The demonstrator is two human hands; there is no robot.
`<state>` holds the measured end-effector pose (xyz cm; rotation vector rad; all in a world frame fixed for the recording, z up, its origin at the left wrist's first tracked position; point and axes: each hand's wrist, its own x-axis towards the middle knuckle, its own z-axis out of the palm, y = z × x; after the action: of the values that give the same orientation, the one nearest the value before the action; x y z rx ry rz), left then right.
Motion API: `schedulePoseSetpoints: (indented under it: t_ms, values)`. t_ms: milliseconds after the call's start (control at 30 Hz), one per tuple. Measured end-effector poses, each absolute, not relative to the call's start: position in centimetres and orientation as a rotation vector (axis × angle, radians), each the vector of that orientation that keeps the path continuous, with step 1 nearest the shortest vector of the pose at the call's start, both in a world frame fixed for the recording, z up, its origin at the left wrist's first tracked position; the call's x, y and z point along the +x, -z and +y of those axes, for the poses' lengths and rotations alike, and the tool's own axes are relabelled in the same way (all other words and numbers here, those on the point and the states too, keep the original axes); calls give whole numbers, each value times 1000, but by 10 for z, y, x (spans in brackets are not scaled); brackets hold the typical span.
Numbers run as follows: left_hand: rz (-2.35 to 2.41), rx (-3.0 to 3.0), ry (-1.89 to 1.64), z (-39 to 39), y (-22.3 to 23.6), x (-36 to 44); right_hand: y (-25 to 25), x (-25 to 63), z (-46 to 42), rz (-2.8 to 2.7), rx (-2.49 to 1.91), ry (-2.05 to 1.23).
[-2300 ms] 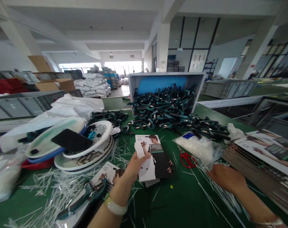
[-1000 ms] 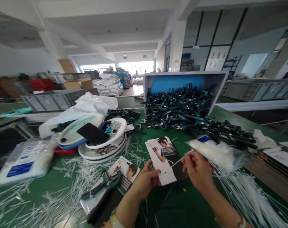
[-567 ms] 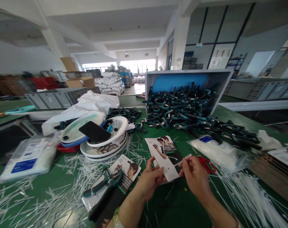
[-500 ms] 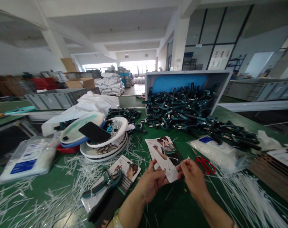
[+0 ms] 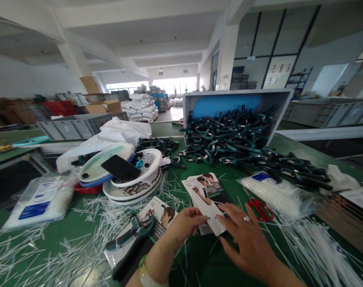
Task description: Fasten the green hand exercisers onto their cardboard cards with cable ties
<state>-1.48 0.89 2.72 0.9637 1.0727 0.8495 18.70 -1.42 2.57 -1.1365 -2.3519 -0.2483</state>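
So, your left hand (image 5: 186,228) has its fingers and thumb closed around the left edge of the printed cards (image 5: 208,199), pinching them, and a pale bangle (image 5: 147,276) sits on that wrist. Your right hand (image 5: 247,243) is spread, with a ring (image 5: 246,218) on one finger, and its fingertips (image 5: 221,218) reach the lower right edge of the cards. The cards lie tilted across the green worktop (image 5: 196,271), just in front of you and between your hands.

Just left of your left hand, a teal-and-black grip trainer (image 5: 130,235) rests on another printed card (image 5: 157,211). Beyond that stand stacked round trays (image 5: 133,192) with a black phone (image 5: 121,168) lying on top. To the right are red-handled scissors (image 5: 261,210), beside a plastic bag of white ties (image 5: 277,195). White plastic ties (image 5: 313,247) lie scattered over the worktop. Farther off, a heap of grip trainers (image 5: 226,143) spills from a tipped grey crate (image 5: 238,95).
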Motion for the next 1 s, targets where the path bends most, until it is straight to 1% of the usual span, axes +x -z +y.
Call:
schedulePoseSetpoints:
  t_ms: [67,133,200,267,367,533,600,800,1000]
  values:
    - [1046,983,-821,10,-33,-17,-21,183,-17,-2394,-1062,306]
    - [980,1002,-766,9,-40,-22,-16,180,-14,-2288,-1084,327]
    - [893,995,-723,6,-46,-27,-13,180,-9,-2207,-1116,307]
    - [814,998,-750,2,-50,-30,-12,181,-3,-2177,-1122,271]
    - [785,1115,-934,-3,-49,-25,-14,183,2,-2114,-1110,183]
    - [1018,1427,-1353,5,-47,6,-24,177,5,-2009,-1129,-15]
    - [981,1407,-1412,10,-46,16,-30,175,6,-1950,-1173,-103]
    - [747,1039,-1080,18,-38,26,-44,179,8,-1765,-1260,-387]
    - [761,1057,-913,21,-54,24,-44,180,9,-1741,-1216,-446]
